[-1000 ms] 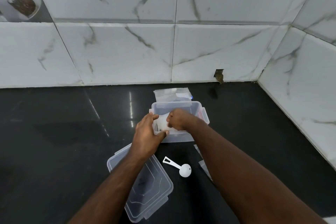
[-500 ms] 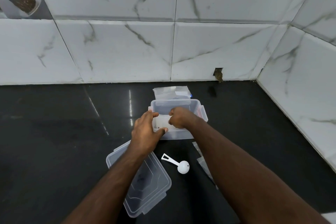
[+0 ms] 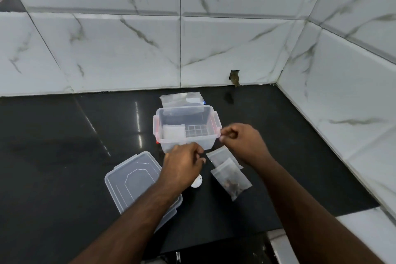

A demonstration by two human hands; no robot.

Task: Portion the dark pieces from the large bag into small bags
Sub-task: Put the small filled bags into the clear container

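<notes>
- Both hands hold nothing: left hand (image 3: 182,164) and right hand (image 3: 242,142) hover, fingers loosely curled.
- Box (image 3: 186,129), at twelve o'clock, holds a small white bag (image 3: 174,133).
- Filled small bags (image 3: 231,174) lie at three o'clock; judged next: take the scoop (image 3: 196,182) by its handle.

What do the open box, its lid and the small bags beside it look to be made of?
Open clear rectangular box: looks like rigid translucent plastic, since its ribbed floor shows through, with pinkish clips. Clear flat lid: probably the same glossy plastic, with moulded ridges. Small clear bags: thin flexible film, slightly frosted and creased, with dark pieces showing through. Black countertop: polished, stone-like, with mirrored reflections.
</notes>
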